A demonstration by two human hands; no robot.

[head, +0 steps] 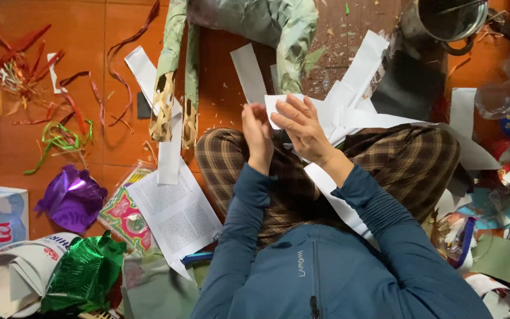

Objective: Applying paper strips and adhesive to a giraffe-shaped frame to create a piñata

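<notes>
I sit cross-legged on an orange floor in plaid trousers and a blue jacket. My right hand (303, 129) lies flat on a bundle of interlaced white paper strips (349, 112) over my knees, fingers spread on the sheet's left end. My left hand (258, 137) is edge-on just left of it, fingers together at the strips' left edge; whether it pinches a strip is hard to tell. Long white strips fan out up and to the right from the bundle.
A woven bamboo piece wrapped in green paper (175, 88) lies ahead. Ribbons (60, 139), purple foil (72, 198), green foil (84, 272), a printed page (175, 212) and boxes clutter the left. A metal pot (444, 18) and paper scraps crowd the right.
</notes>
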